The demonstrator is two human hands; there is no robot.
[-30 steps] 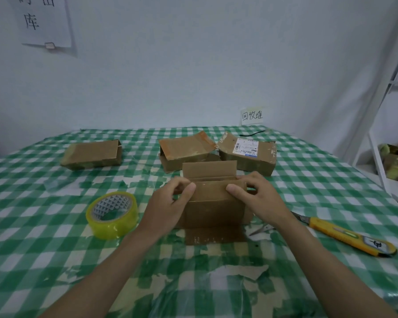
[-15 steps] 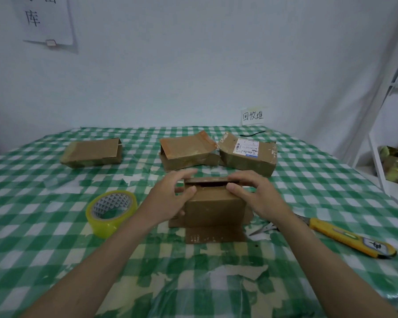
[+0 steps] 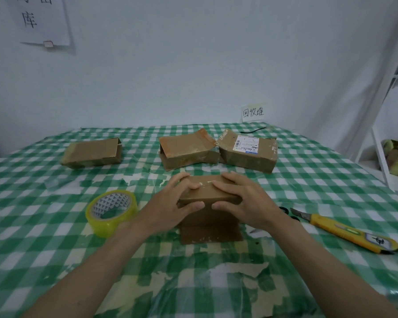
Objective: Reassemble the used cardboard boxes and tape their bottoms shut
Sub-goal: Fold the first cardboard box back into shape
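Observation:
A small brown cardboard box (image 3: 207, 218) stands in the middle of the green checked table, its top flaps folded down flat and one lower flap (image 3: 210, 234) lying out on the cloth toward me. My left hand (image 3: 170, 203) holds the box's left side, fingers over the top and thumb on the front face. My right hand (image 3: 245, 198) holds the right side the same way. A roll of yellowish clear tape (image 3: 112, 210) lies just left of my left wrist.
A yellow utility knife (image 3: 354, 232) lies at the right, with scissors (image 3: 285, 211) partly hidden behind my right wrist. Three more cardboard boxes (image 3: 92, 153) (image 3: 186, 150) (image 3: 248, 152) sit further back. A white shelf frame (image 3: 377, 138) stands at the right edge.
The raised far flap has been folded down onto the box top. Both hands moved from pinching the flaps to lying over the closed top.

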